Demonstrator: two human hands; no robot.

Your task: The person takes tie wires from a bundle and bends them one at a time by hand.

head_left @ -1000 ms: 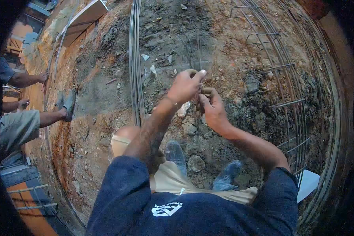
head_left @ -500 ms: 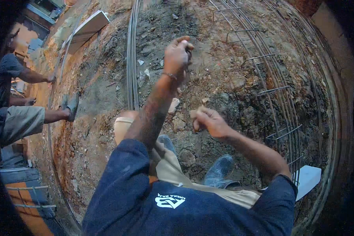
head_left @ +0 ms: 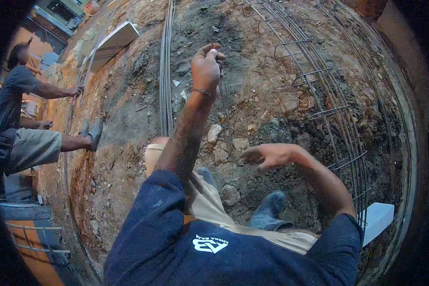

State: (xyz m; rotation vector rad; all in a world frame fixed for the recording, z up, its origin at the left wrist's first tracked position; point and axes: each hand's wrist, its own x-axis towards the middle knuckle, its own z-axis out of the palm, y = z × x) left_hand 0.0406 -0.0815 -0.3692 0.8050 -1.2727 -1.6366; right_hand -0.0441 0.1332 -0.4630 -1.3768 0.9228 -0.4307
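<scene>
My left hand (head_left: 207, 66) is raised ahead of me over the dirt, its fingers closed. What it grips is too thin or too hidden to name, though a faint dark strand seems to run below it. Lower and to the right, my right hand (head_left: 272, 156) hangs above the rubble with its fingers stretched out and the thumb apart, holding nothing visible. Pale stones (head_left: 215, 133) lie on the ground between the two hands. Left of my raised hand runs a bundle of long steel bars (head_left: 165, 71).
A rebar cage (head_left: 326, 88) with square stirrups stretches along the right. Behind my right elbow stands a white block (head_left: 378, 220); a pale board (head_left: 110, 44) lies far left. A co-worker (head_left: 21, 105) at the left touches long bars. My rubber boot (head_left: 270, 209) rests on uneven soil.
My right hand has gone from pinched to open and dropped slightly lower and to the right. The left hand, still closed, has shifted a little left. The view has turned slightly.
</scene>
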